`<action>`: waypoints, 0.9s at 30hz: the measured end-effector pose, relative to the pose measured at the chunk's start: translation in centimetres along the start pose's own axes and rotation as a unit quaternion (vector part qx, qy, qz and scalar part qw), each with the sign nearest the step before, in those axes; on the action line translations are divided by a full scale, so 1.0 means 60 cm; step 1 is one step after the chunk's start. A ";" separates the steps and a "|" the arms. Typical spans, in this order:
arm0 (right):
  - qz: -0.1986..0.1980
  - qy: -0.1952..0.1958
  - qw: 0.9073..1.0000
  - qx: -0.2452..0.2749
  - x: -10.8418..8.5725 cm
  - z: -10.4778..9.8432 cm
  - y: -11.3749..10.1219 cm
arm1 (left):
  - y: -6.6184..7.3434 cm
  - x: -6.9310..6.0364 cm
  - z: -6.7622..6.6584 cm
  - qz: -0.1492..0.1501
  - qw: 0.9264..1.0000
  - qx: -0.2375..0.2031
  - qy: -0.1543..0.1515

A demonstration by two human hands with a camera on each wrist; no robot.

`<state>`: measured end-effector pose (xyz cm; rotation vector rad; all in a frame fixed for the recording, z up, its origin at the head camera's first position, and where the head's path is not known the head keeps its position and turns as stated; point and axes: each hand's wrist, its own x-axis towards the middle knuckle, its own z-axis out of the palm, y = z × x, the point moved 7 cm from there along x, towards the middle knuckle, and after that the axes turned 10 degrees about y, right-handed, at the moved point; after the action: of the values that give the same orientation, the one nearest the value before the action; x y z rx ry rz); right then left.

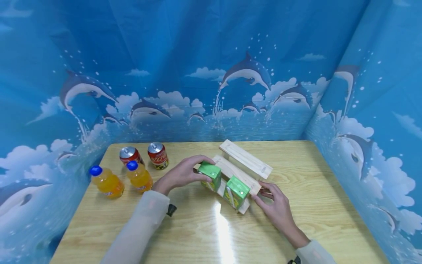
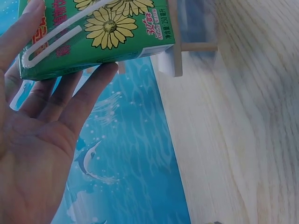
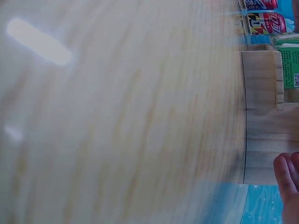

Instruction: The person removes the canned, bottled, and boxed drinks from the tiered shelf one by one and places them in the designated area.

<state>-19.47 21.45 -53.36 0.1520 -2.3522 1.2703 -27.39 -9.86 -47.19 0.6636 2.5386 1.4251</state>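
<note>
My left hand (image 1: pixel 186 173) pinches a green drink carton (image 1: pixel 211 175) between thumb and fingers, at the left part of the stepped wooden rack (image 1: pixel 234 169). Yellow flowers and a white straw show on this carton in the left wrist view (image 2: pixel 110 28). Whether its base touches the low step is hidden. A second green carton (image 1: pixel 236 191) stands on the low step to the right. With thumb and fingers, my right hand (image 1: pixel 277 205) grips the rack's right end. In the right wrist view, its fingers (image 3: pixel 282 175) lie against the wooden side panel (image 3: pixel 259 121).
Two red soda cans (image 1: pixel 158 156) stand at the table's back left. In front of them are two orange drink bottles (image 1: pixel 107 182) with blue caps. The rack's top plank (image 1: pixel 245 158) holds nothing. Blue dolphin-print curtains (image 1: pixel 197 66) surround the wooden table (image 1: pixel 191 234).
</note>
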 end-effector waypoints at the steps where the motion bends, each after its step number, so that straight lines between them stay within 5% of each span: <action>1: -0.001 0.001 1.000 0.002 0.000 0.000 0.000 | 0.000 -0.001 -0.003 -0.001 1.000 0.001 0.002; 27: 0.011 -0.007 1.000 0.002 -0.001 0.000 0.001 | -0.012 -0.050 -0.088 -0.020 0.995 0.033 0.088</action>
<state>-19.41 21.49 -53.46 0.1386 -2.3692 1.2893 -26.72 -15.59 -45.22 0.5153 2.7276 1.4508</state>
